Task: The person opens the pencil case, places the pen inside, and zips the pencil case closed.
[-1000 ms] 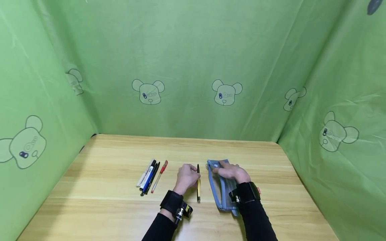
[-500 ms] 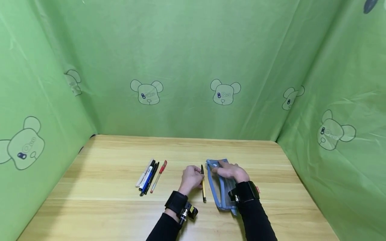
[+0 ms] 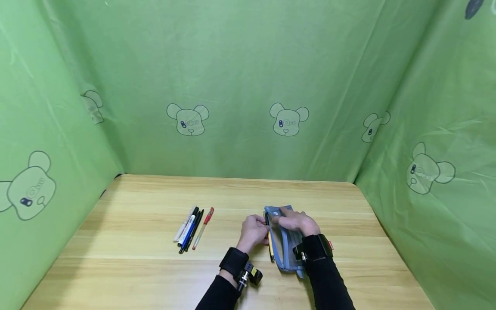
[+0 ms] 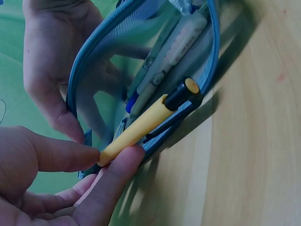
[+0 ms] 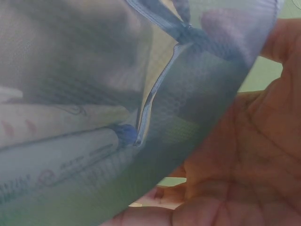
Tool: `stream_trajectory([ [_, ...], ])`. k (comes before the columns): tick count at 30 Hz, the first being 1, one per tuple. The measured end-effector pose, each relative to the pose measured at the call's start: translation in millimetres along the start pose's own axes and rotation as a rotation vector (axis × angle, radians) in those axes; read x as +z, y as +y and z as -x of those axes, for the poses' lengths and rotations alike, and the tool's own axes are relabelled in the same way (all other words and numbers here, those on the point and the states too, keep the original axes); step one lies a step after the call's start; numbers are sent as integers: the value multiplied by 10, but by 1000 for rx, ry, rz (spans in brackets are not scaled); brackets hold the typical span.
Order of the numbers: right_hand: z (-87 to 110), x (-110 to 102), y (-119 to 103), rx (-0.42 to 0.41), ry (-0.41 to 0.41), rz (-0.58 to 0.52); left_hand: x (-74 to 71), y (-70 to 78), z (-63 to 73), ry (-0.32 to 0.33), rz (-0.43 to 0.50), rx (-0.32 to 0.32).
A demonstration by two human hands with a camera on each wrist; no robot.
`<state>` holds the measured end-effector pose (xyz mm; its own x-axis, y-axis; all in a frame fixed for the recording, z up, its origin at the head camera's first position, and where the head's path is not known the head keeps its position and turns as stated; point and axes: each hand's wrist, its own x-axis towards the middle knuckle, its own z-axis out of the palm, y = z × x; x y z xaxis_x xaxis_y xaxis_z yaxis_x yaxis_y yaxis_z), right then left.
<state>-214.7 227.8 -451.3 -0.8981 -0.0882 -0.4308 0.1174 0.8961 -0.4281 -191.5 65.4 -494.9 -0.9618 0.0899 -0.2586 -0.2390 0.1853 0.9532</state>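
Observation:
My left hand pinches a yellow pen with a black clip end between thumb and fingertips. The pen slants along the open mouth of a blue mesh pencil case, overlapping its rim in the left wrist view. At the case's far end my right hand grips the mesh wall and holds the mouth apart. Inside lie white-barrelled pens, one showing a blue tip. In the right wrist view these pens show through the mesh, beside the right palm.
Left of the hands, several black, white and blue pens lie in a close bunch on the wooden table. A red-capped pen lies just right of them. Green curtains printed with bear heads enclose the back and sides.
My left hand has carried the yellow pen rightward over the table to the left edge of the pencil case. The right hand has kept its hold on the case.

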Motion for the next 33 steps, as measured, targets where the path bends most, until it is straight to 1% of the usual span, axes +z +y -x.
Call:
stream_trajectory([
  [4,15,-1,7,-2,3,-6,50,-1,7,2,31,-15],
  [8,25,7,17,8,6,-3,99,-8,17,-12,50,-29],
  [15,7,2,-8,-2,10,-1,169,20,-2,-14,66,-11],
  [22,5,25,-3,-6,3,4,237,5,-34,-27,87,-30],
  [28,-9,8,-6,-41,10,2,284,28,-52,-38,116,-14],
  [33,-23,6,-2,-41,4,14,306,38,-48,-43,127,-25],
])
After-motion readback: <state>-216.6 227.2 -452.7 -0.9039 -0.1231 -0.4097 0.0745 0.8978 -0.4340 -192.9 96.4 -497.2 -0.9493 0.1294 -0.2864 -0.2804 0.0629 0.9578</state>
